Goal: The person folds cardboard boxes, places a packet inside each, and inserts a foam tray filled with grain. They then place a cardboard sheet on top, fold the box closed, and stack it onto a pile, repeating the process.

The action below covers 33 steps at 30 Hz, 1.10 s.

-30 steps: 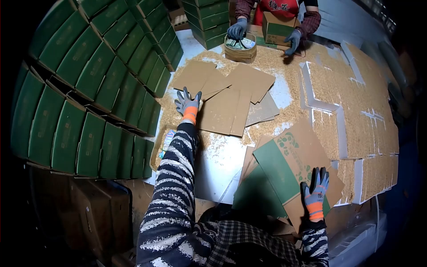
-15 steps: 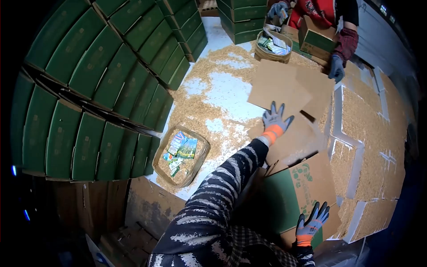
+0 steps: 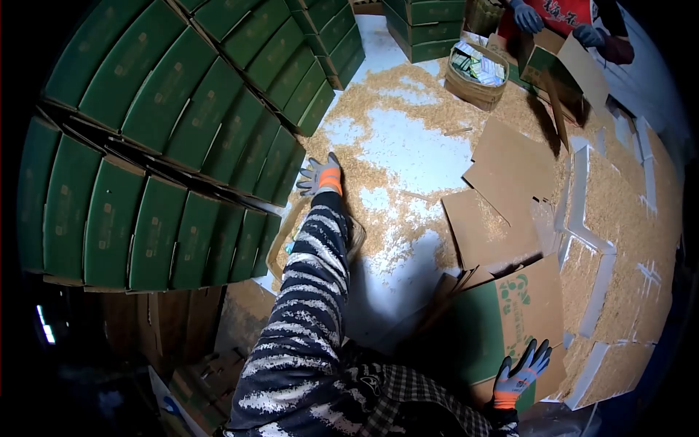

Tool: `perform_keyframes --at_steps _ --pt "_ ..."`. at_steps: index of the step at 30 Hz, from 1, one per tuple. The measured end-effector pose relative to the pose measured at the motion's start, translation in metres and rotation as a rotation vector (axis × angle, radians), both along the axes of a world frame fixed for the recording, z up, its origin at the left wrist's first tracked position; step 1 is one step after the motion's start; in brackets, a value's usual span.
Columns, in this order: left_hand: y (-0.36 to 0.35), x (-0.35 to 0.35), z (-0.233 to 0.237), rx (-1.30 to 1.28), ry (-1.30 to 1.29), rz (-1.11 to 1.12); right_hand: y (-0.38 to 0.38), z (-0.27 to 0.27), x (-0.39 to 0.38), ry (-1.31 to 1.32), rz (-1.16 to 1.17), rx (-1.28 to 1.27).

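My left hand (image 3: 321,177), in a grey glove with an orange cuff, is spread open just beyond the basket (image 3: 354,240) of packets and shavings. My sleeve hides most of that basket. Nothing shows in the hand. At the lower right my right hand (image 3: 520,375), gloved alike, has its fingers apart and rests on or just over a green and brown cardboard box (image 3: 535,309). Loose flat cardboard sheets (image 3: 510,175) lie beyond this box, with shavings on one of them.
Green boxes (image 3: 153,146) are stacked along the left. A second basket (image 3: 477,91) with packets stands at the upper right. Beside it, a co-worker's gloved hands (image 3: 588,35) are at an open box (image 3: 546,69). Compartments of shavings (image 3: 626,247) line the right side.
My left hand has moved left from the cardboard sheets to beside the near basket. My right hand stays by the box. The co-worker's box now has raised flaps. The view has shifted slightly.
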<state>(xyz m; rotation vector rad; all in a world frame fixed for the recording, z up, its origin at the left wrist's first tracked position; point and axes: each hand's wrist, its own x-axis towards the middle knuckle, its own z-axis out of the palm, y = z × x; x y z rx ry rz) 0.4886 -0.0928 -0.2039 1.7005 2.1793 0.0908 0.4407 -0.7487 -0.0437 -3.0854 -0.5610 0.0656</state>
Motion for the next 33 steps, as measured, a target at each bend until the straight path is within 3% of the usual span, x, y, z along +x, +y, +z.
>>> perform_keyframes --at_steps 3,5,7,8,10,11,12,13,15,18,20,21,23,24,25,27,29,30,31,33 --pt "-0.067 0.046 0.016 -0.014 -0.002 -0.129 0.001 0.000 -0.002 -0.024 0.021 0.017" --pt "-0.129 0.076 0.010 -0.014 -0.057 -0.366 -0.002 -0.002 -0.004 -0.045 0.051 0.046" --pt "-0.203 0.086 0.022 -0.282 -0.236 -0.794 -0.003 -0.004 -0.004 -0.063 0.055 0.062" --pt "-0.223 0.085 -0.006 -0.430 -0.553 -0.960 -0.005 -0.007 -0.003 -0.068 0.060 0.057" --pt "-0.236 0.067 0.009 -0.389 -0.602 -1.078 -0.012 -0.013 -0.005 -0.072 0.050 0.097" --pt "-0.231 0.042 0.062 -0.207 -0.330 -1.025 -0.013 -0.012 -0.006 -0.073 0.045 0.089" --pt "-0.215 0.021 0.077 0.102 -0.254 -0.910 -0.009 -0.009 -0.005 -0.070 0.029 0.096" --pt "-0.193 0.012 0.055 0.208 -0.273 -0.703 -0.006 -0.009 -0.007 -0.068 0.012 0.107" --pt "-0.166 -0.005 0.045 0.113 -0.122 -0.503 -0.010 -0.014 -0.005 -0.085 0.007 0.103" --pt "-0.184 -0.007 0.029 -0.041 -0.038 -0.526 -0.008 -0.010 -0.008 -0.073 0.004 0.136" --pt "-0.216 -0.025 -0.009 0.174 -0.057 -0.599 -0.012 -0.011 -0.012 -0.091 0.006 0.138" --pt "-0.237 -0.030 0.004 0.122 -0.096 -0.640 -0.013 -0.013 -0.008 -0.110 0.032 0.155" --pt "-0.258 -0.053 -0.003 -0.180 -0.462 -1.081 -0.016 -0.016 -0.008 -0.113 0.055 0.133" --pt "-0.274 -0.059 0.047 -0.407 -0.515 -1.021 -0.018 -0.016 -0.008 -0.120 0.056 0.127" --pt "-0.295 -0.061 0.047 -0.129 -0.693 -1.004 -0.020 -0.016 -0.008 -0.094 0.066 0.130" --pt "-0.312 -0.055 0.085 0.094 -0.832 -1.164 -0.020 -0.008 -0.007 -0.049 0.147 0.126" --pt "-0.343 -0.041 0.120 0.316 -0.929 -1.461 -0.021 0.000 -0.009 0.004 0.257 0.118" --pt "-0.360 -0.034 0.134 0.407 -0.834 -1.647 -0.022 0.001 -0.010 0.010 0.318 0.116" --pt "-0.378 -0.028 0.136 0.406 -0.853 -1.678 -0.026 0.001 -0.015 0.030 0.377 0.131" --pt "-0.410 -0.024 0.130 0.459 -0.508 -1.869 -0.031 0.001 -0.030 0.039 0.408 0.158"
